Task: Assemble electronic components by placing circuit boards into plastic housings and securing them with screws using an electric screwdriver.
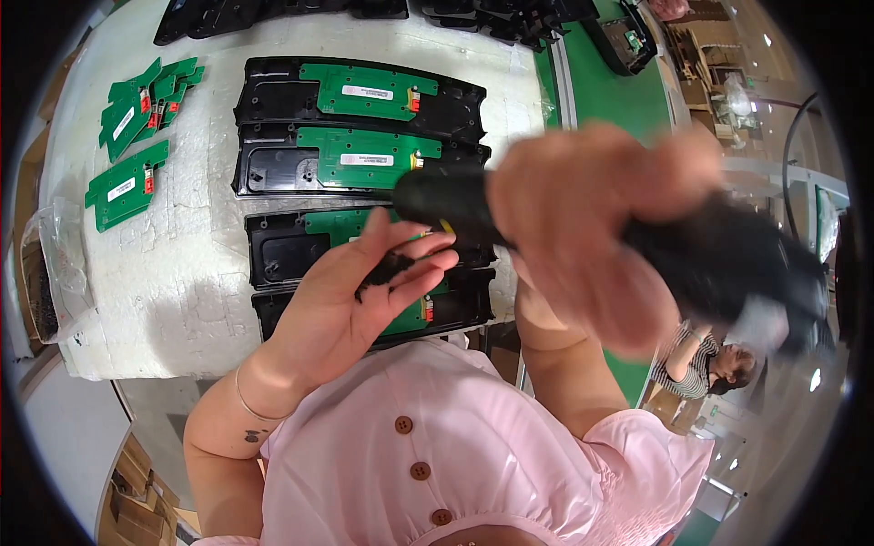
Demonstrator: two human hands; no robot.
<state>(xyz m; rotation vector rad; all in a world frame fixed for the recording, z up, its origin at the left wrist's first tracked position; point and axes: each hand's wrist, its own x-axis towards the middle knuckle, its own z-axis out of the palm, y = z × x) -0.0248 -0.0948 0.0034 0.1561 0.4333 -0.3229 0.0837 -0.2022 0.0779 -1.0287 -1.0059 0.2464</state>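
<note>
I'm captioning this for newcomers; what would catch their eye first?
Most likely the blurred right hand, looming large right of centre around a dark tool. Next, the left hand, near the middle, with small dark pieces in it. Then bright green circuit boards, in black panels at upper centre.

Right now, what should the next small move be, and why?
Perhaps steady the tool before lowering it: the right hand gripping it is blurred, and its front end appears close to the left hand, which holds small dark pieces.
</note>
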